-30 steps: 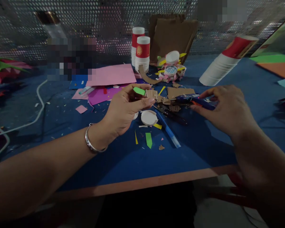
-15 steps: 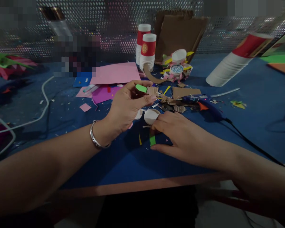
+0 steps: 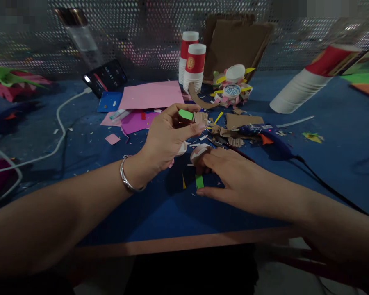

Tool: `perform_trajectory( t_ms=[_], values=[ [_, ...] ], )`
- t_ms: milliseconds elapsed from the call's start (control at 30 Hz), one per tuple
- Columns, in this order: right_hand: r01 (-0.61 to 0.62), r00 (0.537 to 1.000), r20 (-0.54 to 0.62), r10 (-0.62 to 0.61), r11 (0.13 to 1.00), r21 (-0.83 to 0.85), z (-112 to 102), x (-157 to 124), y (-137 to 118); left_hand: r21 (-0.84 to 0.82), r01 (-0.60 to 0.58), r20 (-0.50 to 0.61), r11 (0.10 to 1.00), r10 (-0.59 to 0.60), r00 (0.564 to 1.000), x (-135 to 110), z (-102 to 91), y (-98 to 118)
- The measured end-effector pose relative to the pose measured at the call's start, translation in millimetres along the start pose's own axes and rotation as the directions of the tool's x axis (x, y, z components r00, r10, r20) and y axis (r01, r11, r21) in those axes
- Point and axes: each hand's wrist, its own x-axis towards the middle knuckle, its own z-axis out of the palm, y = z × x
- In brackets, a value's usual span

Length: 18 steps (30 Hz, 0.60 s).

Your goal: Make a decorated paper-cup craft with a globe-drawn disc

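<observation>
Left hand (image 3: 164,141), pinching corrugated cardboard (image 3: 199,118); right hand (image 3: 233,174), thumb and fingers parted about green paper (image 3: 199,181), on desk (image 3: 160,213)

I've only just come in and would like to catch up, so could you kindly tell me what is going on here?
At a scrap-strewn blue table, a person's left grip pinches a corrugated cardboard piece next to a green tab. The right grip is down at a white disc and a green strip; whether it holds either is unclear. A blue glue gun lies unheld to the right, and stacked paper cups stand farther back.
</observation>
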Motion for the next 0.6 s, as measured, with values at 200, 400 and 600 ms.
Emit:
perform_trajectory(
  t_ms=[200,400,600],
  values=[
    [0.031,0.999,-0.04,-0.024,0.98,0.198,-2,-1,-11,-0.024,0.0,0.004,1.0,0.001,1.0,-1,1.0,1],
    [0.09,0.981,-0.194,-0.016,0.92,0.38,-24,-5,-9,0.013,-0.037,0.023,0.999,0.037,0.999,-2,0.9,3],
    [0.092,0.89,-0.427,0.16,0.854,0.511,-27,4,17,-0.001,0.008,0.092,1.0,-0.008,0.996,-6,4.1,5]
  ],
)
